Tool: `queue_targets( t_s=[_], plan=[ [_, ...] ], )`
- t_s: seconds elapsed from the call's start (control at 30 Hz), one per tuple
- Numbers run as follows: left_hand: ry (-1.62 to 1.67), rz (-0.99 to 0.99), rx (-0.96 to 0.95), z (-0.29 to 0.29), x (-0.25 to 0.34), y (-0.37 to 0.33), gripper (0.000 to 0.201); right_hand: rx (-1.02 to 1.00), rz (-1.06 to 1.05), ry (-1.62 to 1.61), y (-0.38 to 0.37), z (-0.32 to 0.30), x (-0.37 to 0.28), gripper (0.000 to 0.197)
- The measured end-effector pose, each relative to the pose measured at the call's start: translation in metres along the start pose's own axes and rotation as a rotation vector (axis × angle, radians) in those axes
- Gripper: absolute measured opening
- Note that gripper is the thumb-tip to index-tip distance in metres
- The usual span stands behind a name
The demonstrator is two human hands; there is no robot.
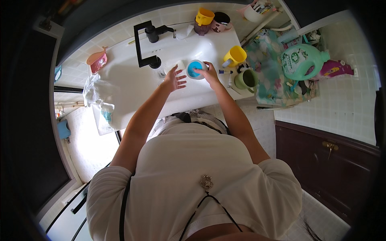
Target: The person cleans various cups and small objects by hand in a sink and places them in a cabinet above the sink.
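Note:
Over the white sink (132, 96), my right hand (210, 74) grips a round cup (196, 66), white-rimmed and blue inside. The thumb of that hand reaches over the rim into it. My left hand (175, 81) is just left of the cup, its fingers spread and apart from it, holding nothing. Close behind the left fingers is a small white patch, too unclear to name. A black angled faucet (139, 46) has its spout end just left of that hand; whether water runs from it I cannot tell.
Right of the cup stand a yellow mug (237, 53) and a green mug (245, 80). More cups (204, 17) line the back edge. A green detergent bottle (301, 62) is at the right. A white cloth (95, 90) hangs over the left rim, near a pink dish (97, 62).

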State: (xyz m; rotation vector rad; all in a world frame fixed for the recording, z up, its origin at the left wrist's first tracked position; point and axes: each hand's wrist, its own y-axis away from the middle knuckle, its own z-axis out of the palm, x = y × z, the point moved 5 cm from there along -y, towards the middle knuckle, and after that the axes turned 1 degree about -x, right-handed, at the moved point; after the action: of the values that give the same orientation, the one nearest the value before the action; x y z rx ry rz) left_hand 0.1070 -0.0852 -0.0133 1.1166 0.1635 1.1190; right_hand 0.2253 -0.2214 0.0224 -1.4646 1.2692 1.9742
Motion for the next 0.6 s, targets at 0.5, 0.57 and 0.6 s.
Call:
queue_targets(
  t_s=[0.5,0.57,0.6],
  plan=[
    [-0.376,0.135,0.051,0.03,0.021,0.039,0.063,-0.401,-0.019,-0.245,0.032,0.021,-0.038,0.057],
    [-0.433,0.332,0.061,0.043,0.035,0.053,0.061,-0.282,0.004,-0.115,0.03,0.017,-0.038,0.06],
    [-0.403,0.396,0.038,0.05,0.04,0.06,0.06,-0.273,0.013,-0.025,0.033,0.02,-0.04,0.062]
  ],
)
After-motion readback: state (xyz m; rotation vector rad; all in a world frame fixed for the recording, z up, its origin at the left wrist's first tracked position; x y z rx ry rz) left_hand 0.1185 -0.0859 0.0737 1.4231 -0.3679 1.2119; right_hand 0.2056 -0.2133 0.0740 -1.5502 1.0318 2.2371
